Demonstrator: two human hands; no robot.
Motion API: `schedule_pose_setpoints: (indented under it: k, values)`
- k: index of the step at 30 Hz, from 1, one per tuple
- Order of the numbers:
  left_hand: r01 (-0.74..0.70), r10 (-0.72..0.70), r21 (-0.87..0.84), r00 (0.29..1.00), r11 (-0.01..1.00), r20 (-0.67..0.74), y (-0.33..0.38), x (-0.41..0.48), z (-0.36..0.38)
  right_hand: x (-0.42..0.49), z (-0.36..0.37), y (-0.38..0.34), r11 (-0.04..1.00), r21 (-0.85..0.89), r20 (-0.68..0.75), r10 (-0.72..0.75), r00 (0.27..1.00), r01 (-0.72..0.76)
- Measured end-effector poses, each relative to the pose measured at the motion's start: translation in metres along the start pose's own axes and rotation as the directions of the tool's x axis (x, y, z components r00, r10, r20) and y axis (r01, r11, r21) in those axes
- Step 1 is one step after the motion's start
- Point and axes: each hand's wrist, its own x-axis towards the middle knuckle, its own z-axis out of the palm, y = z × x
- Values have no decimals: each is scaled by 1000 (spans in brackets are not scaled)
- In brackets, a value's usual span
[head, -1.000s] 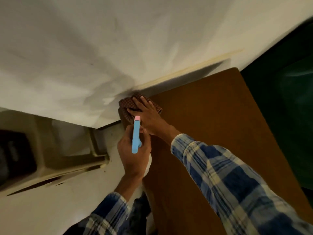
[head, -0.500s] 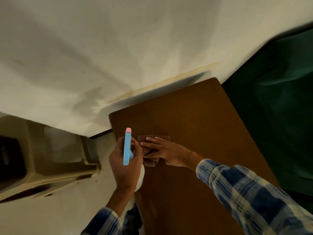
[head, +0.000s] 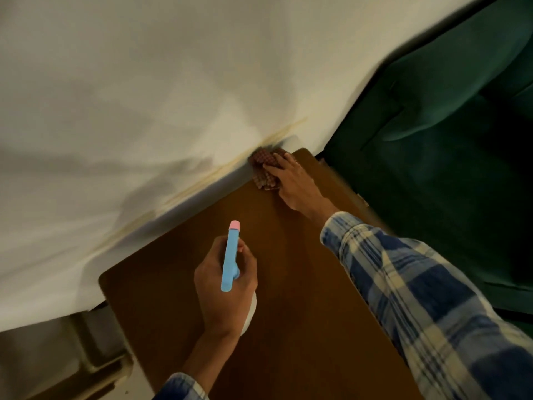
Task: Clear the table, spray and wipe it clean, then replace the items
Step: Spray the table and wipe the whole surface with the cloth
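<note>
A brown wooden table stands against a white wall. My right hand presses a checked brown cloth flat on the table's far right corner, right by the wall. My left hand is wrapped around a spray bottle with a blue trigger head and pink nozzle, held above the middle of the table; the white bottle body is mostly hidden under the hand. Both arms wear blue plaid sleeves.
A dark green upholstered seat stands just right of the table. A beige plastic piece of furniture sits low on the left, next to the table's near left corner. The white wall runs along the table's far edge.
My right hand slid the cloth from the table's left part to the far right corner by the wall. My left hand keeps hold of the spray bottle, now over the table.
</note>
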Motion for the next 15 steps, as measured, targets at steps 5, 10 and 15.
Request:
schedule_pose_setpoints:
  k: [5, 10, 15]
  values:
    - [-21, 21, -13, 998, 1000, 52, 0, 3, 11, -15, 0, 30, 948, 111, -88, 309, 947, -299]
    - [-7, 8, -6, 997, 1000, 73, 8, -16, 16, -91, 5, 51, 824, 274, -64, 530, 846, -495]
    - [-5, 9, -48, 997, 999, 81, 24, -55, 11, -181, 11, 63, 765, 274, -19, 610, 792, -583]
